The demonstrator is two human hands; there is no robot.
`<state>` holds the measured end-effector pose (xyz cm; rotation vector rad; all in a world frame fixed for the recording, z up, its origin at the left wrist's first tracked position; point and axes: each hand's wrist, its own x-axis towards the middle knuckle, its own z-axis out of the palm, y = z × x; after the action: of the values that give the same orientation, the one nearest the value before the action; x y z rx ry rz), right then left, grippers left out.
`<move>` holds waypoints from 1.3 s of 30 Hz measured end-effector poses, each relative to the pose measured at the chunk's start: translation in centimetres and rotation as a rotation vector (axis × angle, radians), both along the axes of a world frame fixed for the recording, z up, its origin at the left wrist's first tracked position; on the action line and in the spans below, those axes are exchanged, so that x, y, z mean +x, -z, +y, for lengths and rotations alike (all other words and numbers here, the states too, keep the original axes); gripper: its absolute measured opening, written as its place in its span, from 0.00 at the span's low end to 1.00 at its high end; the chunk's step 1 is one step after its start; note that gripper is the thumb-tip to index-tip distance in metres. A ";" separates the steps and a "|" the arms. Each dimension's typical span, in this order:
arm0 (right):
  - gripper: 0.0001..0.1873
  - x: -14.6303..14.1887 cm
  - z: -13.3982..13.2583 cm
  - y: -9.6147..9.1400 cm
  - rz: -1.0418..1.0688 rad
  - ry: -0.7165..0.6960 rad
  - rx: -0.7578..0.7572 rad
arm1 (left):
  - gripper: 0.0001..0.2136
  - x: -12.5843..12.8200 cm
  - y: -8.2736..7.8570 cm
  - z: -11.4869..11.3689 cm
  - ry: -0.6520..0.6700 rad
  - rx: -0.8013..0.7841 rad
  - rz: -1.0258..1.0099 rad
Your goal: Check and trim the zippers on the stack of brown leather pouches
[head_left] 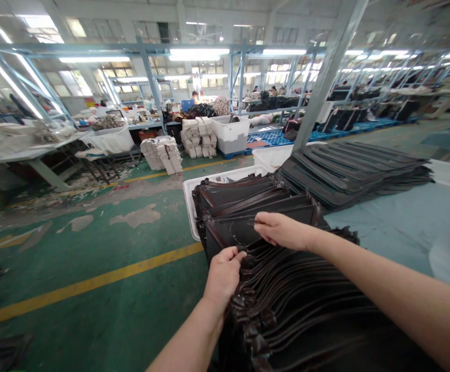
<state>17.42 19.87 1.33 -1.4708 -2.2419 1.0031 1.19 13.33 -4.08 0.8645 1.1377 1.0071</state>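
A thick stack of black sheet-like panels with dark brown edging lies in front of me, its many edges fanned along the left side. My left hand is closed in a pinch at the near-left edge of the stack, on the corner of a black panel. Just above and to the right, my right hand is held over the same panel with its fingers pressed together. Whatever is between those fingers is too small to make out. A thin loose thread shows on the panel between both hands.
A white bin rims the stack at left. Beyond it, more black panels lie on a pale blue cover. A grey metal post rises behind. White bundles and a white tub stand across the green floor.
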 end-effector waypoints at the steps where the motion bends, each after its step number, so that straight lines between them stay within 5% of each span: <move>1: 0.10 0.3 -0.4 -0.3 -0.026 -0.059 -0.053 | 0.12 0.0 0.1 0.1 -0.002 -0.003 -0.007; 13: 0.12 0.1 -0.9 -0.6 -0.133 -0.203 -0.042 | 0.13 -0.1 0.5 0.2 -0.009 0.011 0.000; 39: 0.13 -0.7 -1.3 -1.1 -0.263 -0.402 0.319 | 0.10 -0.1 -0.4 0.2 0.056 0.094 0.071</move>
<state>16.73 18.61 2.47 -1.0925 -2.8033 0.5267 1.13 13.56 -3.64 1.0085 1.1264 0.9963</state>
